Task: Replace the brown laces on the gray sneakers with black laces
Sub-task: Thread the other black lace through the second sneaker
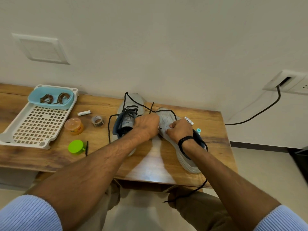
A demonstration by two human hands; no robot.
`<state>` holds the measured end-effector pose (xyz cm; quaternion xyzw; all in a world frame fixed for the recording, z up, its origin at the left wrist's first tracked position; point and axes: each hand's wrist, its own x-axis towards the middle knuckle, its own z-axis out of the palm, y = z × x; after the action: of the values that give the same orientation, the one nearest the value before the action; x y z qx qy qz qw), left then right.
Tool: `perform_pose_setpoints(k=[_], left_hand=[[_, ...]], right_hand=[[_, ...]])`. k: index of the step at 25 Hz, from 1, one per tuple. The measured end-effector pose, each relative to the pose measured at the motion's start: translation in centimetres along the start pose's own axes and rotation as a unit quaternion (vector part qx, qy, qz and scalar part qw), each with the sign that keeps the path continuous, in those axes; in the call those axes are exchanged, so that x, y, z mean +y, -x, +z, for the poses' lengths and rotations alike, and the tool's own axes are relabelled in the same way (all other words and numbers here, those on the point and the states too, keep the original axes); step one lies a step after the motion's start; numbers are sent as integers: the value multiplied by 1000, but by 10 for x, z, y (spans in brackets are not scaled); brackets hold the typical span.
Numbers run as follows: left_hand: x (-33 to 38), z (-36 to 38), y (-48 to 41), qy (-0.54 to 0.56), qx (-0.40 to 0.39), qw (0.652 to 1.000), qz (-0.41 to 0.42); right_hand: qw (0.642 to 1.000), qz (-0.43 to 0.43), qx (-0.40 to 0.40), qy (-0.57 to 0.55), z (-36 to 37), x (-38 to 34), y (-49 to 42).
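Observation:
Two gray sneakers stand on the wooden table (150, 169). The left sneaker (128, 112) carries black lacing through its eyelets. The right sneaker (168, 116) lies angled toward the table's right front, with a black lace (173, 112) looping over its toe. My left hand (147, 126) is curled and pinches the lace at the shoe's eyelet area. My right hand (179, 130) grips the shoe's upper beside it. One lace end (191, 192) hangs off the front edge. The brown laces (54, 98) lie coiled in a blue bowl (66, 105).
A white perforated tray (33, 129) holds the blue bowl at the left. An orange jar (74, 126), a tape roll (97, 120), a white tube (84, 112) and a green lid (75, 147) sit between tray and shoes. A black cable (260, 112) runs from the wall socket.

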<state>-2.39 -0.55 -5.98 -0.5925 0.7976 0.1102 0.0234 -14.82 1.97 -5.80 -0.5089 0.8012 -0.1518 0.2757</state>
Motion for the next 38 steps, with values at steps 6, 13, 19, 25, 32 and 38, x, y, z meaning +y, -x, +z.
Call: perform_pose_setpoints(k=[6,13,19,25,32,38], left_hand=[[-10,9,-6,146,5,989,-20],[7,20,-11,208,70,976,-3],[12,17,-9,144,72,987,-10],[15,14,-5,101,88,991,-4],[23,-1,5,45,90,994,32],[31,-9,7,-83,76,991,70]], right_hand=[[1000,-4,6,-15,-1,1,2],[994,25,-2,-110,1,6,3],[993,17,-27,-117,2,5,2],[991,22,-26,-131,1,5,2],[982,57,-17,-180,0,6,4],[957,101,-37,-269,2,5,3]])
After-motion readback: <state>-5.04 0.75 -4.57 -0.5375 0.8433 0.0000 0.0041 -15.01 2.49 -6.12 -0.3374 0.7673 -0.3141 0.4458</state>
